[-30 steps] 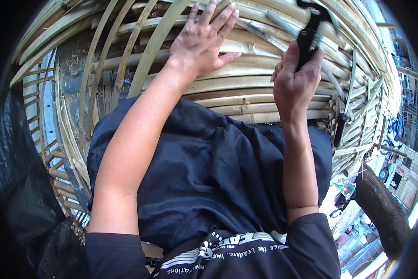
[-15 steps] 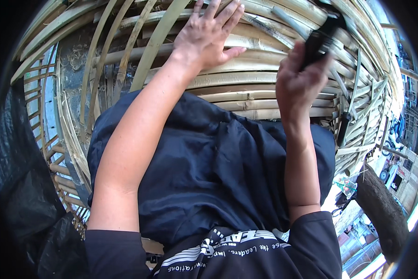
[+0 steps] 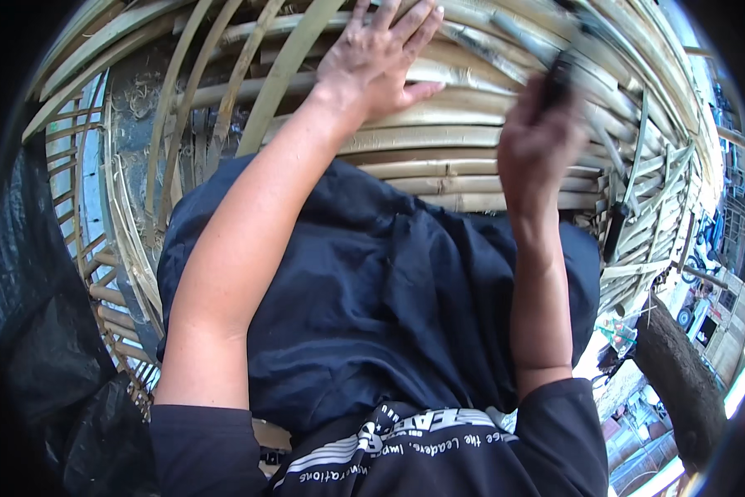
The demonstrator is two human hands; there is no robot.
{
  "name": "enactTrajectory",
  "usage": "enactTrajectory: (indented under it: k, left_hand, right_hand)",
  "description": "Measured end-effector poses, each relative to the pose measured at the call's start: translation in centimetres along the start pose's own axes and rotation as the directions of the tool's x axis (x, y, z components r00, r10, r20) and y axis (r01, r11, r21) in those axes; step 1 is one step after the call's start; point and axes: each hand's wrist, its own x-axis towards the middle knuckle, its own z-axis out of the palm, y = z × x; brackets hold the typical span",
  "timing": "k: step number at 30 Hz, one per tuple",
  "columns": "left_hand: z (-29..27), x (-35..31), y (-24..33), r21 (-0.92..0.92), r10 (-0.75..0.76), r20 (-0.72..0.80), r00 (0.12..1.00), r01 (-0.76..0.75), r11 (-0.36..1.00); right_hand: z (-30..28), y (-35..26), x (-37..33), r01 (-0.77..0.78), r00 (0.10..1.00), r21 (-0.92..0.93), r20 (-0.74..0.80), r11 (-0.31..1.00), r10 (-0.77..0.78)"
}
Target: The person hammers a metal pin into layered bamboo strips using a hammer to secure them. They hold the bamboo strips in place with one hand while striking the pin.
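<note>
My left hand (image 3: 380, 62) lies flat on the bamboo slats (image 3: 455, 141), its fingers spread and nothing in its grasp. The pale slats run crosswise, bending at the edges of the view. To the right, my right hand (image 3: 542, 153) is wrapped round the dark handle of what looks like a hammer (image 3: 561, 74), raised over the slats. Motion smears this tool and its head, whose far end is hard to make out. Several long bamboo strips (image 3: 285, 74) cross the slats left of my left hand.
Dark cloth (image 3: 372, 282) covers my lap. A black-handled tool (image 3: 614, 228) lies on the slats at the right. Black plastic sheeting (image 3: 41, 331) hangs at the far left. A thick log (image 3: 679, 373) stands at lower right, with parked vehicles (image 3: 695, 306) beyond.
The hammer and my right hand have shifted slightly, the tool's head now more blurred. My left hand has slid a touch to the right, still flat.
</note>
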Motion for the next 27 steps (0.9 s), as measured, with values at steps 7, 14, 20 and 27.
enactTrajectory:
  k: [7, 14, 20, 27]
  left_hand:
    - [-0.1, 0.3, -0.4, 0.007, -0.001, -0.063, 0.998, 0.001, 1.000]
    - [0.3, -0.3, -0.4, 0.002, 0.007, -0.060, 0.998, -0.007, 1.000]
    - [-0.2, 0.0, -0.3, -0.002, 0.015, -0.007, 1.000, -0.015, 1.000]
    - [0.3, 0.6, -0.9, -0.017, 0.016, -0.033, 0.999, -0.017, 1.000]
  right_hand:
    - [-0.2, 0.1, 0.5, 0.101, 0.985, -0.224, -0.113, 0.969, -0.129]
    - [0.3, 1.0, -0.1, -0.018, 0.993, -0.060, -0.115, 0.998, 0.011]
    - [0.1, -0.7, 0.0, 0.032, 0.973, 0.141, -0.229, 0.990, 0.001]
    - [-0.4, -1.8, 0.5, -0.080, 0.991, 0.099, -0.100, 0.992, 0.090]
